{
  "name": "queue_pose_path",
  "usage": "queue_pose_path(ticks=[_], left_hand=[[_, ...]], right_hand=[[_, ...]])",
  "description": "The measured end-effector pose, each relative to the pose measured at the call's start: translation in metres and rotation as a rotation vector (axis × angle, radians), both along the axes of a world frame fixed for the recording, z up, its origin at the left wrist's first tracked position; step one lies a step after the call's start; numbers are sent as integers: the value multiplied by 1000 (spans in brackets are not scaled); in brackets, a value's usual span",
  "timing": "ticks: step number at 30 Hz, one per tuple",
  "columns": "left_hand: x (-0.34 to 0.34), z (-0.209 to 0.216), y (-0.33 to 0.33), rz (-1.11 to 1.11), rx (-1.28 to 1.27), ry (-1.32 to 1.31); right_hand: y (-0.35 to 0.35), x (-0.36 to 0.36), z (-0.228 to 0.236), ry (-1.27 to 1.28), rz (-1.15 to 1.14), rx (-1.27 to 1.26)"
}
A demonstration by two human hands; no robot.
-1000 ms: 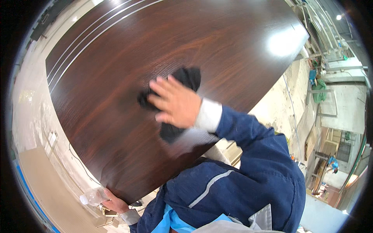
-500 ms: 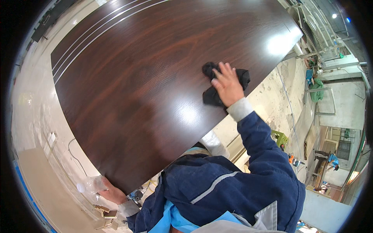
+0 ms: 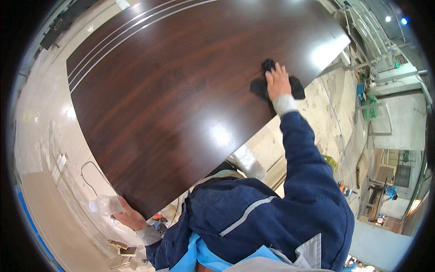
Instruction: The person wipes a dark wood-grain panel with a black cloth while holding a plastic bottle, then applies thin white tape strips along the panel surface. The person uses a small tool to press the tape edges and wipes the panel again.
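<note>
Right hand (image 3: 277, 81) and the crumpled black cloth (image 3: 260, 86) under it have moved further out since the earlier frames, from mid-panel toward the far right edge of the large glossy dark-brown wood-grain panel (image 3: 181, 99). Hand is spread open, palm flat on the cloth, fingers pointing away from the body. Cloth shows on both sides of the hand; its middle is covered by the palm, so shape is unclear. It sits just inside the panel's right edge, near the far right corner.

Left hand (image 3: 129, 217) is at the near left corner of the panel, fingers curled shut around a clear plastic bottle (image 3: 105, 205). The corner overlaps part of the hand; can't tell whether the bottle touches the panel.

Bright glare patches on the panel wash out the grain. Pale stripes run along the far left edge. The panel's support is hidden beneath it. Dark-blue jacket sleeves (image 3: 303, 163) block the near edge.
</note>
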State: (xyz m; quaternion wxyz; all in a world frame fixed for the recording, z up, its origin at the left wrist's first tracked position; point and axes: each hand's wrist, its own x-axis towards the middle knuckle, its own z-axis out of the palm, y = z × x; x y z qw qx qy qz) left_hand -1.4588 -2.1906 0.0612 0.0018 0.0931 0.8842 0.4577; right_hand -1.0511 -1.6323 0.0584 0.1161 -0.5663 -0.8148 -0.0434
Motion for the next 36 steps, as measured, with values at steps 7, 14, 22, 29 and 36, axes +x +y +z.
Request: queue_pose_path(ticks=[7,14,22,29,36], left_hand=[[-4,-8,-3,-25,-6,80],[11,4,4,80,-3,11],[11,8,7,69,-87,80],[17,12,10,133,-100,83],[11,6,11,102,14,109]], right_hand=[[69,33,16,-300,-382,55],[184,-166,-1,-67,-380,54],[28,-585,28,-11,556,43],[-189,-637,7,113,1312,196],[-204,-434,20,91,1453,37]])
